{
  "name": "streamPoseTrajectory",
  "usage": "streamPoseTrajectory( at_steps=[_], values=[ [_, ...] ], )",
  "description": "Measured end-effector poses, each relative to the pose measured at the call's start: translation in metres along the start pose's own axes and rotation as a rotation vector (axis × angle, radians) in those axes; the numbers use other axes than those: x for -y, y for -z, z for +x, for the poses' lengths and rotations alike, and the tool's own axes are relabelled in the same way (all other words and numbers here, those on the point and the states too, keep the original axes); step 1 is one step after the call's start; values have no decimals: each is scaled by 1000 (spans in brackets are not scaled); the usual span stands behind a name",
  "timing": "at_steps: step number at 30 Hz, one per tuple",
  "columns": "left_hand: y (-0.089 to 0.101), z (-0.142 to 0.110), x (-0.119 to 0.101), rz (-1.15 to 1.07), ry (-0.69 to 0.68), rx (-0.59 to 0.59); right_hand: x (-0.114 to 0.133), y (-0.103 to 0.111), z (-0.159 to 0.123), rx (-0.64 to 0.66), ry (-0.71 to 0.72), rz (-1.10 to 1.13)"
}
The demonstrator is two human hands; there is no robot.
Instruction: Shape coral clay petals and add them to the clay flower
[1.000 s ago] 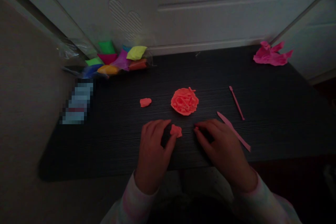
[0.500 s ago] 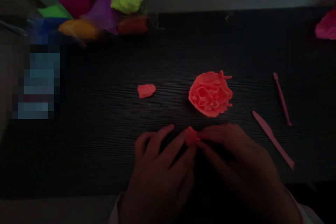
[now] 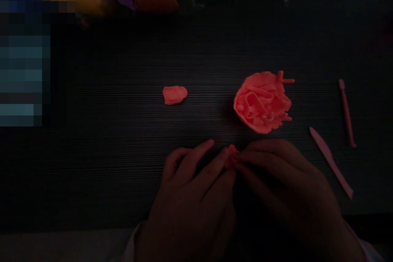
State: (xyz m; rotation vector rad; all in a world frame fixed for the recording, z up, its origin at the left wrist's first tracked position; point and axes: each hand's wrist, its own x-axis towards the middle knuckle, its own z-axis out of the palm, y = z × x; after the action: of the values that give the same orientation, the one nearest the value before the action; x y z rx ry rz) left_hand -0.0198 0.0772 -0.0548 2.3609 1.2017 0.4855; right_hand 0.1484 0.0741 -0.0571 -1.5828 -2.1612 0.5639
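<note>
Both hands meet at one small coral-red clay-like piece

A second ago the hands sat apart; now the left hand [image 3: 190, 204] and the right hand [image 3: 294, 184] come together at the small coral-red clay-like piece [image 3: 232, 148], near the near edge of the black wood-grained table [image 3: 123, 131]. The right hand pinches it between thumb and fingertips. The left hand is half spread, its outer fingers loosely apart and two fingertips against the piece; whether they squeeze it is hidden. Less of the piece shows than half a second ago.

Just beyond the hands, towards the far edge, sits the coral-red, ruffled, flower-shaped clay-like form [image 3: 260, 102]. A flat coral-red clay-like lump [image 3: 175, 95] lies towards the left edge. On the right-hand side are a pink knife-shaped tool [image 3: 331, 161] and a slim pink rod-shaped tool [image 3: 347, 112]
</note>
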Motion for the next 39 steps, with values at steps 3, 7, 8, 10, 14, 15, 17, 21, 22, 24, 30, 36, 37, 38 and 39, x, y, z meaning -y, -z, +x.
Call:
streamPoseTrajectory(
  at_steps=[3,7,8,10,14,15,17,21,22,24,30,36,37,38,39],
  values=[
    [0,0,0,-18,13,6,0,0,0,-9,0,8],
    [-2,-1,0,-18,18,-13,0,1,0,-4,1,12],
    [-2,-1,0,-8,11,-19,1,1,-1,0,-2,12],
    [-2,0,0,10,-6,-28,1,3,-1,9,-9,22],
    [-3,0,0,35,-24,-41,2,5,-1,24,-23,57],
    [-3,-1,0,40,-29,-45,2,5,-1,26,-23,65],
    [-4,-2,0,51,-35,-48,2,4,0,29,-19,80],
    [-5,-3,-1,79,-52,-50,6,5,-2,26,-10,112],
    [-5,-3,-1,83,-51,-56,6,7,-4,25,-10,123],
    [-5,-2,-1,88,-49,-73,2,16,-13,6,-32,119],
    [-7,-2,-1,106,-53,-96,-53,63,-35,-367,-561,-231],
    [-9,-3,-1,108,-61,-102,-95,79,-22,-151,-508,-332],
    [-9,-4,0,111,-68,-104,-96,80,-21,-141,-519,-314],
    [-10,-4,0,115,-78,-113,-96,81,-20,-123,-532,-276],
    [-10,-5,1,115,-87,-130,-97,84,-21,-115,-543,-235]
  ],
)
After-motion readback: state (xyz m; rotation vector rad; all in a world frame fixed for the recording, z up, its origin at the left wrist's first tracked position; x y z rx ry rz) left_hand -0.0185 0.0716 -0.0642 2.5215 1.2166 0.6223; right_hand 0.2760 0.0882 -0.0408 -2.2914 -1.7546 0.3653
